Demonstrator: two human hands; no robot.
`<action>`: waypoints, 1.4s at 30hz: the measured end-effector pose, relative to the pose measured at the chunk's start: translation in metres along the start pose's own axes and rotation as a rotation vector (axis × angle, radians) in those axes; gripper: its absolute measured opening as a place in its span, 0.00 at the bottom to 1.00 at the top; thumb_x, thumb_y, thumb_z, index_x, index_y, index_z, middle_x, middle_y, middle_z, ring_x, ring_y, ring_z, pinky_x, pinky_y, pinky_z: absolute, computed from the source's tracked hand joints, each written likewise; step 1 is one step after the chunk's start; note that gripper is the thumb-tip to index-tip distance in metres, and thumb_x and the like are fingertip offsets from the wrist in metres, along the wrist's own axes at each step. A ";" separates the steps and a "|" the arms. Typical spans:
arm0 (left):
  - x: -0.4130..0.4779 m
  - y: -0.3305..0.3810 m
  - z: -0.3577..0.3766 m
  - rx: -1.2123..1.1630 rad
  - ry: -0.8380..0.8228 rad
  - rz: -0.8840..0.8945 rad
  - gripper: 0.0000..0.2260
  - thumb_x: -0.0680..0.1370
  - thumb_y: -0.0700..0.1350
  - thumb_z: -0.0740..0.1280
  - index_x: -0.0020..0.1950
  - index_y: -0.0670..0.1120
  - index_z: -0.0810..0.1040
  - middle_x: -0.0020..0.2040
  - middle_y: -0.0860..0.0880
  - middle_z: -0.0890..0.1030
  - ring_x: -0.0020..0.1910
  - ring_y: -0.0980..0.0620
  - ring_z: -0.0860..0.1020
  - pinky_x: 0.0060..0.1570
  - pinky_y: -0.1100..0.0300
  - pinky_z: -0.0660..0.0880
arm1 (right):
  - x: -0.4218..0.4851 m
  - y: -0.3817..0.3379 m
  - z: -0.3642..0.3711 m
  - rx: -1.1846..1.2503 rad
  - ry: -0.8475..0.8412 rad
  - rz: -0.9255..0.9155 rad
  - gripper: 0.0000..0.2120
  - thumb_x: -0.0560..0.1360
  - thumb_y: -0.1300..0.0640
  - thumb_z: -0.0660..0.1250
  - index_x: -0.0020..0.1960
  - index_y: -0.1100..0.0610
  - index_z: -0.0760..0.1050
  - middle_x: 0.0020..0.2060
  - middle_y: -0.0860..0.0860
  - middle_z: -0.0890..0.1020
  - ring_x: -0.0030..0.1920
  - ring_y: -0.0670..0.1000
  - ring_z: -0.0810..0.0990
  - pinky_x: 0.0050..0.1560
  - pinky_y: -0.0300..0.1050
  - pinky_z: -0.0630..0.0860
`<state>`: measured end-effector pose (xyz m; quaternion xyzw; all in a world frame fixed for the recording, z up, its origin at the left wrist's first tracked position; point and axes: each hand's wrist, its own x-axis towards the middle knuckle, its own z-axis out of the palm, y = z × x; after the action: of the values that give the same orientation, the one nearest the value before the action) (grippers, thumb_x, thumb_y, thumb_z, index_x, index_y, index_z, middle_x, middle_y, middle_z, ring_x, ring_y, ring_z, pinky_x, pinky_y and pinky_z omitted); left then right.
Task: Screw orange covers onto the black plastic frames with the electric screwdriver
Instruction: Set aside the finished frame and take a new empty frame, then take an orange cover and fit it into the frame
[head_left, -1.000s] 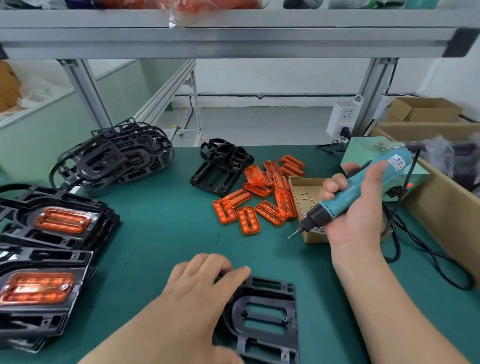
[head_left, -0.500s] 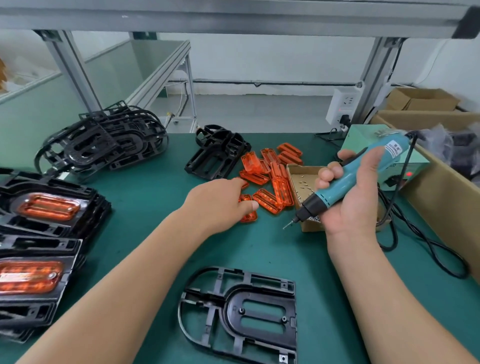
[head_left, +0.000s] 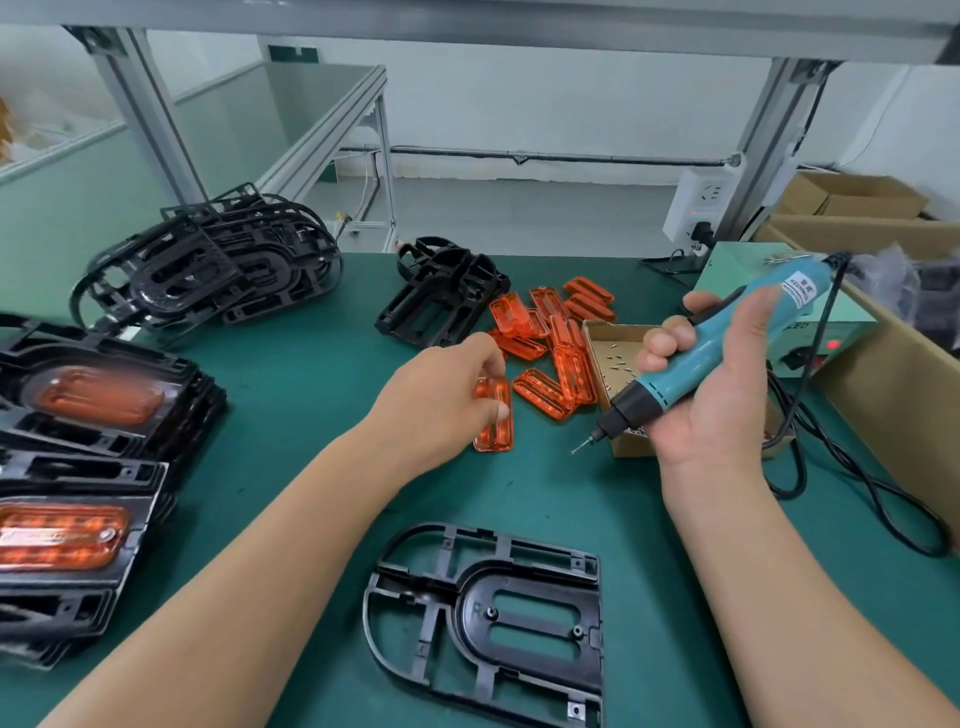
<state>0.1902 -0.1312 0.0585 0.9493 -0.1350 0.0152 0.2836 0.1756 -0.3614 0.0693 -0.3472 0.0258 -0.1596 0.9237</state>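
My left hand is reaching forward over the green tabletop and pinching the far end of one translucent orange rectangular cover between thumb and curled fingers. My knuckles are hiding the top of that cover, and I cannot tell whether it is lying flat or lifting off the tabletop.

My right hand is wrapping round the teal electric screwdriver, holding it tilted with its black nose and thin bit pointing down and to the left. The bit is hanging above the tabletop, just beside the near corner of the small open cardboard box of screws. My palm is covering much of that box. The bit's tip is too small for me to tell if a screw is sitting on it.

The loose heap of orange covers is lying between my hands. The bare black plastic frame is lying flat near me, well apart from both hands, with its lower edge running out of view.

At the left, a stack of black frames with orange covers fitted is blurring and getting cut off by the edge. Further back, a tangled pile of empty black frames and a smaller black stack are resting. The screwdriver's black cable is looping to the right.
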 end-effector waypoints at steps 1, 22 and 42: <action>-0.002 0.000 0.000 -0.082 0.011 0.004 0.11 0.77 0.50 0.74 0.53 0.60 0.74 0.50 0.58 0.80 0.50 0.55 0.79 0.49 0.51 0.78 | 0.000 -0.001 0.001 0.006 -0.002 0.007 0.24 0.83 0.34 0.60 0.50 0.55 0.77 0.34 0.49 0.71 0.33 0.48 0.74 0.33 0.38 0.73; -0.062 0.026 -0.026 -0.103 -0.615 0.197 0.16 0.73 0.62 0.76 0.59 0.62 0.81 0.51 0.56 0.77 0.50 0.59 0.78 0.56 0.57 0.76 | -0.016 0.001 0.015 -0.040 -0.248 0.151 0.27 0.76 0.32 0.59 0.49 0.56 0.77 0.30 0.48 0.71 0.29 0.46 0.73 0.27 0.36 0.72; -0.044 -0.004 -0.025 -0.168 -0.307 0.116 0.21 0.85 0.55 0.62 0.78 0.55 0.72 0.55 0.60 0.73 0.59 0.66 0.74 0.64 0.66 0.67 | -0.014 -0.003 0.013 -0.024 -0.148 0.088 0.27 0.85 0.34 0.51 0.50 0.56 0.75 0.32 0.48 0.70 0.30 0.46 0.73 0.30 0.37 0.72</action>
<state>0.1501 -0.1035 0.0728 0.9040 -0.2318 -0.1248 0.3368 0.1641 -0.3508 0.0803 -0.3675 -0.0254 -0.0926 0.9250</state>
